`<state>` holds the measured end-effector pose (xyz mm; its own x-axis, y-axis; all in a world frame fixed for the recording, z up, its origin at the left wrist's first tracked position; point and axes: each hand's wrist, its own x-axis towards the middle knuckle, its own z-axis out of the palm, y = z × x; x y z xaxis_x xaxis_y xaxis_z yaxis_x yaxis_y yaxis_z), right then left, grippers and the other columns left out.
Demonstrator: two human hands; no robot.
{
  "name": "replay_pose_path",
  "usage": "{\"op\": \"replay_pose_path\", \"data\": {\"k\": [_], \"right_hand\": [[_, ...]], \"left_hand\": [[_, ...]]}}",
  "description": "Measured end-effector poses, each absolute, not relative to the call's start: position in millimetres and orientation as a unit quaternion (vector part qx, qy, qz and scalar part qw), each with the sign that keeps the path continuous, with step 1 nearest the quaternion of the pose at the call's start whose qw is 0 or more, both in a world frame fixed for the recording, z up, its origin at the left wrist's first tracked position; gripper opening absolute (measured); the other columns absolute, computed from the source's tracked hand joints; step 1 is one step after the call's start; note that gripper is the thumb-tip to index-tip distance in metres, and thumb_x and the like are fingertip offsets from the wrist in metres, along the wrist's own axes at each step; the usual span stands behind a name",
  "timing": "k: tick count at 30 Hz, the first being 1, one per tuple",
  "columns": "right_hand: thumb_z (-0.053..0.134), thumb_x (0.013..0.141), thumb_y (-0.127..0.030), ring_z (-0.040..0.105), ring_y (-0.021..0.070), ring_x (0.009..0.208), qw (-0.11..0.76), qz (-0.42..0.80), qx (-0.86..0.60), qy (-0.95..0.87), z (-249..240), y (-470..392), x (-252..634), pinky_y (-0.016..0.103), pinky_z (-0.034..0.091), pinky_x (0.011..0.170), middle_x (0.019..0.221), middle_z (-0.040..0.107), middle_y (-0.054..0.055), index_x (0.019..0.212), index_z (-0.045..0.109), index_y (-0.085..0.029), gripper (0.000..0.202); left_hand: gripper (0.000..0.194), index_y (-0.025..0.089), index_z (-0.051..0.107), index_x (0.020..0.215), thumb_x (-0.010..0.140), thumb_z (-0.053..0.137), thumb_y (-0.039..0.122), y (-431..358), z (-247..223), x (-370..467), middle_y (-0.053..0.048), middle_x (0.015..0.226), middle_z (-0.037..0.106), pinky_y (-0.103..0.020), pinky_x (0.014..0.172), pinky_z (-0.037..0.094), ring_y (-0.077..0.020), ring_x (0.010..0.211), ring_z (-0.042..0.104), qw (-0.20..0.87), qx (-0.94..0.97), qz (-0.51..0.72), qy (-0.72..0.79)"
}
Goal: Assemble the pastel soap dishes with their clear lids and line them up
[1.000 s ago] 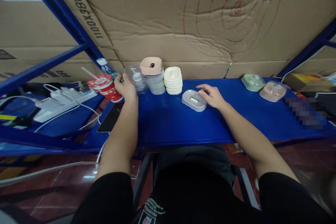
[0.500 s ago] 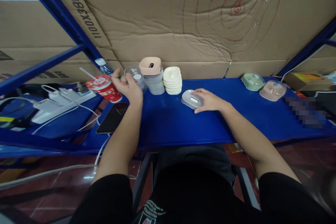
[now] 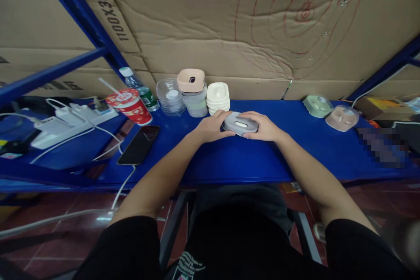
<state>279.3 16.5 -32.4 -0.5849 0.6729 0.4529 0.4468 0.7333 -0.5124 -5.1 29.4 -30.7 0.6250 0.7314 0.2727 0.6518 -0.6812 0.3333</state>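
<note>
A grey oval-looking box (image 3: 240,125) with a pale slot-shaped piece on its top rests on the blue table. Its left end is gripped by my left hand (image 3: 216,127), its right end by my right hand (image 3: 263,127). Behind my left hand stands a stack of cream trays (image 3: 218,94), partly hidden by the fingers. Left of it are stacked grey and green containers (image 3: 196,104) with a peach one (image 3: 190,79) on top. Clear plastic covers (image 3: 170,100) are piled beside them.
On the left are a red cup (image 3: 134,108) with a straw, a water bottle (image 3: 144,92), a phone (image 3: 139,145) and a power strip (image 3: 78,124). At the right sit a green box (image 3: 317,106) and a pink box (image 3: 342,118). Cardboard stands behind the table (image 3: 210,162).
My left hand has come down and right from near the clear covers to the grey box and closed on its left end. My right hand has stayed on the box.
</note>
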Motion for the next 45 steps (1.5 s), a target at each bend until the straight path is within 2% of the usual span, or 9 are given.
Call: {"op": "replay_pose_path", "data": {"k": [10,12,15,18,27,31,33,37,45], "right_hand": [[0.084,0.079,-0.066,0.072,0.0317,0.123,0.393,0.267,-0.334,-0.814,-34,15,276,0.053,0.056,0.109,0.136,0.074,0.011,0.136,0.070,-0.029,0.069],[0.081,0.079,-0.072,0.072,0.0312,0.123,0.407,0.288,-0.340,-0.797,-34,16,277,0.052,0.056,0.108,0.133,0.076,0.010,0.136,0.069,-0.030,0.073],[0.074,0.077,-0.084,0.075,0.0302,0.115,0.443,0.319,-0.345,-0.764,-36,18,276,0.049,0.060,0.100,0.123,0.079,0.010,0.134,0.070,-0.028,0.079],[0.066,0.074,-0.093,0.078,0.0276,0.093,0.467,0.362,-0.363,-0.720,-37,21,275,0.044,0.064,0.082,0.108,0.081,0.009,0.126,0.073,-0.027,0.084],[0.016,0.079,-0.106,0.079,0.0320,0.072,0.482,0.496,-0.413,-0.592,-22,20,282,0.038,0.058,0.043,0.082,0.080,0.015,0.124,0.074,-0.017,0.115],[0.021,0.082,-0.104,0.078,0.0266,0.068,0.490,0.445,-0.421,-0.620,-26,28,289,0.038,0.062,0.051,0.093,0.081,0.012,0.131,0.068,-0.023,0.106],[0.043,0.084,-0.098,0.078,0.0243,0.071,0.486,0.379,-0.440,-0.653,-29,30,294,0.040,0.066,0.063,0.103,0.081,0.011,0.131,0.067,-0.025,0.091],[0.083,0.079,-0.068,0.077,0.0321,0.109,0.365,0.255,-0.443,-0.778,-30,24,299,0.055,0.061,0.099,0.122,0.079,0.013,0.131,0.072,-0.026,0.068],[0.082,0.084,-0.061,0.071,0.0377,0.125,0.218,0.210,-0.412,-0.860,-32,18,281,0.063,0.054,0.109,0.135,0.075,0.014,0.138,0.072,-0.026,0.065]], "left_hand": [[0.109,0.023,0.036,0.166,0.076,0.084,0.061,30,-28,-10,-0.019,0.163,0.049,-0.050,0.104,0.056,-0.0400,0.140,0.059,0.115,0.899,0.192,0.376],[0.099,0.023,0.042,0.162,0.079,0.083,0.056,31,-28,-10,-0.018,0.159,0.054,-0.047,0.100,0.057,-0.0368,0.133,0.063,0.116,0.897,0.215,0.369],[0.057,0.022,0.059,0.145,0.091,0.071,0.037,34,-28,-13,-0.013,0.145,0.066,-0.038,0.089,0.058,-0.0255,0.110,0.071,0.112,0.890,0.261,0.356],[0.038,0.021,0.066,0.130,0.092,0.064,0.024,35,-26,-15,-0.011,0.137,0.070,-0.033,0.080,0.056,-0.0168,0.087,0.070,0.111,0.883,0.307,0.338],[0.054,0.020,0.068,0.135,0.088,0.080,0.044,27,-31,0,0.002,0.075,0.068,-0.027,0.062,0.051,-0.0124,0.060,0.058,0.263,0.845,0.357,0.299],[0.046,0.019,0.071,0.125,0.090,0.079,0.047,28,-28,-2,-0.003,0.088,0.070,-0.028,0.064,0.054,-0.0123,0.065,0.060,0.213,0.839,0.422,0.270],[0.043,0.020,0.071,0.128,0.094,0.075,0.047,30,-20,-11,-0.008,0.107,0.071,-0.031,0.072,0.058,-0.0128,0.072,0.064,0.132,0.823,0.477,0.280],[0.040,0.023,0.071,0.133,0.100,0.067,0.045,40,2,-43,-0.011,0.122,0.065,-0.040,0.090,0.059,-0.0193,0.089,0.067,-0.046,0.752,0.545,0.367],[0.044,0.026,0.070,0.139,0.097,0.068,0.038,70,19,-88,-0.017,0.137,0.065,-0.049,0.106,0.049,-0.0322,0.119,0.063,-0.130,0.702,0.521,0.467]]}}
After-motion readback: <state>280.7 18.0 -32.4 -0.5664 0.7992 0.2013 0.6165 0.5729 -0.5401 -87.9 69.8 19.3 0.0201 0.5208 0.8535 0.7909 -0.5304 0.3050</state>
